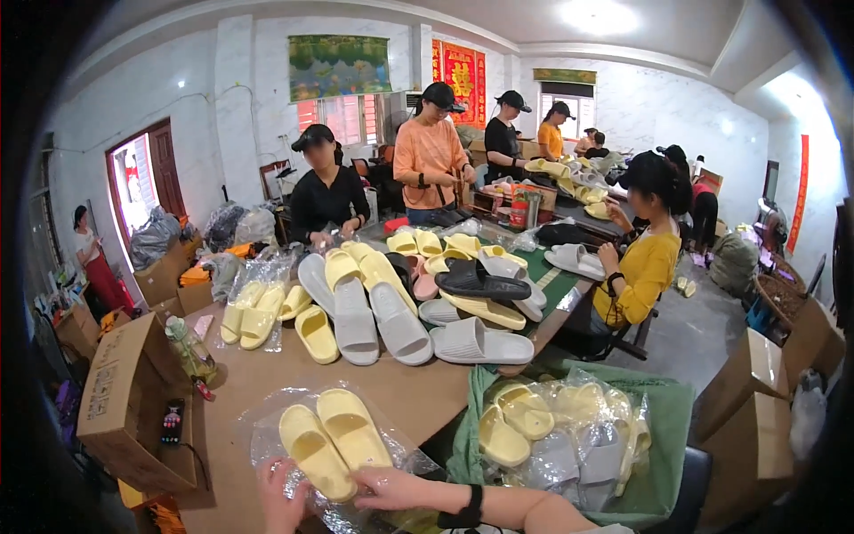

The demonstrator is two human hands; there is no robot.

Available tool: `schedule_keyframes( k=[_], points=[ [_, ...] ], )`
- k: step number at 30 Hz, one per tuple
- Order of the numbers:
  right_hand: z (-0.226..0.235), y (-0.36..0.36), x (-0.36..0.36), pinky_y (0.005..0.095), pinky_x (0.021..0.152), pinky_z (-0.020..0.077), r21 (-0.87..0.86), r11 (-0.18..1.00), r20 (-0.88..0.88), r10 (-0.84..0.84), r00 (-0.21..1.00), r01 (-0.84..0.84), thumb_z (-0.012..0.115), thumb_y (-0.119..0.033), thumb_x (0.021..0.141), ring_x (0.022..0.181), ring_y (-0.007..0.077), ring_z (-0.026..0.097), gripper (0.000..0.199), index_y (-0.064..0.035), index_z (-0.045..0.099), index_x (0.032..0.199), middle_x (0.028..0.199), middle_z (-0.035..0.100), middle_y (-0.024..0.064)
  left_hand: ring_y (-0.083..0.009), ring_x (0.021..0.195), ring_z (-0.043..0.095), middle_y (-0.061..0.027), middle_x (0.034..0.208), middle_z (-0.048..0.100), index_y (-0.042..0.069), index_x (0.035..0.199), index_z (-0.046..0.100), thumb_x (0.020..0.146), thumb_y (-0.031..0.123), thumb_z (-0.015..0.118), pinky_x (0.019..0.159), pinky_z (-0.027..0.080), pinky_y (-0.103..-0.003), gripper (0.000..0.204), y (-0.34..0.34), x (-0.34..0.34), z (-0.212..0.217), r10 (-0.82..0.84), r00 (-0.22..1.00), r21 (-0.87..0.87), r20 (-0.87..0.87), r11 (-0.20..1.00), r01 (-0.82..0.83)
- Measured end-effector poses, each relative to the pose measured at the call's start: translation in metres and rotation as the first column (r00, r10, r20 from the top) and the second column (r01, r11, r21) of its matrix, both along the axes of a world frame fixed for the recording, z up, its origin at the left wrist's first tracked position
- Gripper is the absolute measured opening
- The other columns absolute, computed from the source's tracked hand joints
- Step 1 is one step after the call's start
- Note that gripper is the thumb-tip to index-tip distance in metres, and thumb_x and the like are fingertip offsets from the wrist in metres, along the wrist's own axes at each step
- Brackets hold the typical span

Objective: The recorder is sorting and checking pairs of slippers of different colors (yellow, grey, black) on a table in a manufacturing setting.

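Note:
A pair of pale yellow slippers (351, 433) lies side by side at the near edge of the brown table, toes pointing away from me. Beneath and around them spreads a clear plastic bag (260, 433). My right hand (391, 489) is closed at the heel end of the pair, thumb and fingers on the right slipper. To the left of the heels, my left hand (283, 492) has its fingers curled at the bag's edge. A dark band circles my right wrist.
Piled yellow, grey and black slippers (485, 343) cover the table's far part. Bagged slippers fill a green-lined bin (658, 463) at right. An open cardboard box (133, 400) and a bottle (189, 351) stand left. Several people work around the tables; one in yellow (645, 276) sits right.

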State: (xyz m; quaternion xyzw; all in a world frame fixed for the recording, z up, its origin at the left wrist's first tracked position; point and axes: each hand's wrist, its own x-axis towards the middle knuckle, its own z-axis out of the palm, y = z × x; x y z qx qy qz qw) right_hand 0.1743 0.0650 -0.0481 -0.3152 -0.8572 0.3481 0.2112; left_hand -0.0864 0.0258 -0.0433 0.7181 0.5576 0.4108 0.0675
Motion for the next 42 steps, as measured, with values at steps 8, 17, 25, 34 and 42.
schedule_keyframes(
  k=[8,17,25,34,42],
  points=[
    [0.095,0.019,0.047,0.0253,0.067,0.0480,-0.310,0.948,-0.319,-0.167,0.933,0.064,0.068,-0.022,0.095,0.074,0.0079,0.059,0.023,-0.0008,0.070,0.102,0.081,0.067,0.0007,-0.0452,0.145,0.027,-0.0281,0.154,0.035,0.006,0.151,0.039,0.098,0.049,0.050,0.118,0.023,-0.054,0.070,0.026,-0.038,-0.055,0.128,0.970,-0.301,-0.206,0.935,-0.187],
    [0.002,0.104,-0.035,0.0434,0.072,0.0564,0.225,0.863,0.044,-0.472,0.880,0.452,0.076,-0.048,0.082,0.082,0.0401,0.069,0.062,0.0091,0.057,0.097,0.086,0.068,0.0252,-0.0459,0.144,0.028,-0.0262,0.153,0.038,0.007,0.153,0.036,0.099,0.049,0.047,0.118,0.021,-0.055,0.070,0.027,-0.028,-0.057,0.134,0.946,-0.279,-0.295,0.935,-0.219],
    [-0.021,0.099,-0.045,0.0426,0.062,0.0557,0.355,0.817,0.215,-0.545,0.810,0.455,0.067,-0.051,0.088,0.070,0.0345,0.068,0.054,0.0012,0.055,0.093,0.076,0.065,0.0172,-0.0456,0.145,0.026,-0.0252,0.154,0.037,0.007,0.153,0.035,0.091,0.038,0.055,0.120,0.019,-0.055,0.072,0.027,-0.029,-0.048,0.144,0.954,-0.322,-0.262,0.919,-0.227],
    [-0.012,0.093,-0.051,0.0394,0.059,0.0558,0.258,0.841,0.363,-0.541,0.759,0.476,0.062,-0.057,0.091,0.072,0.0306,0.068,0.061,0.0031,0.054,0.101,0.086,0.064,0.0173,-0.0431,0.149,0.021,-0.0268,0.156,0.033,0.000,0.152,0.033,0.089,0.029,0.051,0.120,0.018,-0.054,0.072,0.026,-0.024,-0.040,0.101,0.931,-0.354,-0.351,0.906,-0.231],
    [-0.017,0.094,-0.059,0.0382,0.056,0.0560,0.269,0.799,0.318,-0.601,0.734,0.538,0.061,-0.053,0.093,0.072,0.0287,0.068,0.055,0.0010,0.055,0.100,0.084,0.064,0.0161,-0.0493,0.143,0.028,-0.0301,0.152,0.036,0.006,0.153,0.037,0.098,0.051,0.049,0.117,0.022,-0.058,0.072,0.032,-0.025,-0.038,0.064,0.932,-0.335,-0.357,0.922,-0.192]
  ],
)
